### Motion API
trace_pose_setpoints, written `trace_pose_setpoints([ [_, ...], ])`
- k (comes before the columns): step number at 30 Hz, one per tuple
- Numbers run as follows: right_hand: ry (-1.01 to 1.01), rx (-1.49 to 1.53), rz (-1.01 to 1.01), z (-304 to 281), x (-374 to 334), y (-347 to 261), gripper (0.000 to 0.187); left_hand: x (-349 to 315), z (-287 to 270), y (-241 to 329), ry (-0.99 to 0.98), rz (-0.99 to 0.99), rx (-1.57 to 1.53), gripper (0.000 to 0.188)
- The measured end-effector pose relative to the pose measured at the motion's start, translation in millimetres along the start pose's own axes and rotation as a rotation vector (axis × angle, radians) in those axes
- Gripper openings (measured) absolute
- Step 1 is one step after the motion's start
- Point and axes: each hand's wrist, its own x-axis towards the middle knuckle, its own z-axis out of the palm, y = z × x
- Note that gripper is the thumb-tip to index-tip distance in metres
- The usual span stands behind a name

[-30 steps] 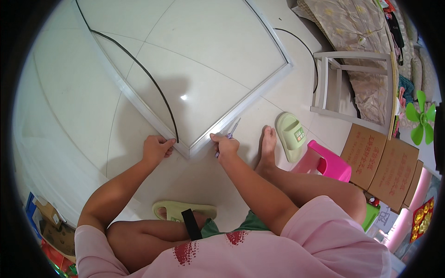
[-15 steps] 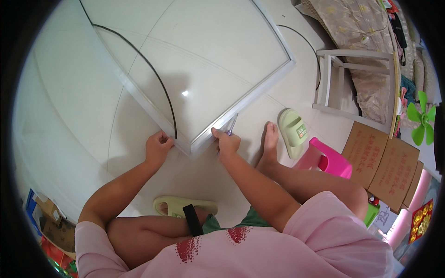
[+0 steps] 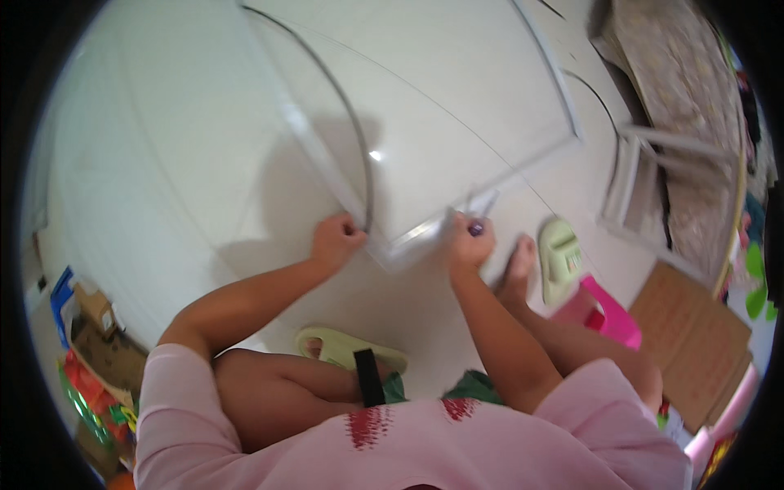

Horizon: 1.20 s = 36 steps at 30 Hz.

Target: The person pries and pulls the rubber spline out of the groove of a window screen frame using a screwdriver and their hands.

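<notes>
A pale metal-edged frame [image 3: 325, 174] lies on the floor, its near corner between my hands. My left hand [image 3: 336, 243] is curled closed at the frame's left side. Its fingertips are beside the near end of a thin black strip [image 3: 357, 131] that arcs across the frame; what they pinch is hidden. At the frame's right side, my right hand [image 3: 472, 247] is closed around a purple-handled tool [image 3: 476, 229]. A pale blade sticks out past the fist, blurred, so its exact kind is unclear.
Sheer white netting [image 3: 155, 163] spreads to the left. By my bare foot stand a green slipper [image 3: 560, 260] and a pink plastic stool [image 3: 612, 318]. Another slipper [image 3: 343, 347] is under my left leg. Cardboard boxes [image 3: 686, 335] and a grey stool frame [image 3: 665, 192] are at the right.
The view has shifted, so the scene sits further right. My right fist has turned, with the purple handle now on top. My left hand remains by the strip's end, more tightly curled.
</notes>
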Motion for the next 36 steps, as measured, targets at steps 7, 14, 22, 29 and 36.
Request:
trace_pose_setpoints([
  [7, -0.58, 0.069, -0.172, 96, 14, -93, 0.023, 5, -9, 15, 0.01, 0.085, 0.023, 0.025],
  [14, -0.649, -0.118, -0.341, 170, 11, -142, 0.027, 106, -126, 37, 0.593, 0.275, 0.22, 0.019],
  [22, -0.752, -0.304, -0.421, 178, 15, -121, 0.026, 175, -181, 56, 0.6, 0.003, 0.272, 0.049],
  [29, -0.849, -0.621, -0.567, 156, 15, -128, 0.027, 179, -166, 48, 0.295, -0.121, 0.136, 0.035],
  [36, -0.982, -0.64, -0.455, 172, 50, -152, 0.028, 184, -159, 42, 0.269, -0.14, 0.171, 0.031],
])
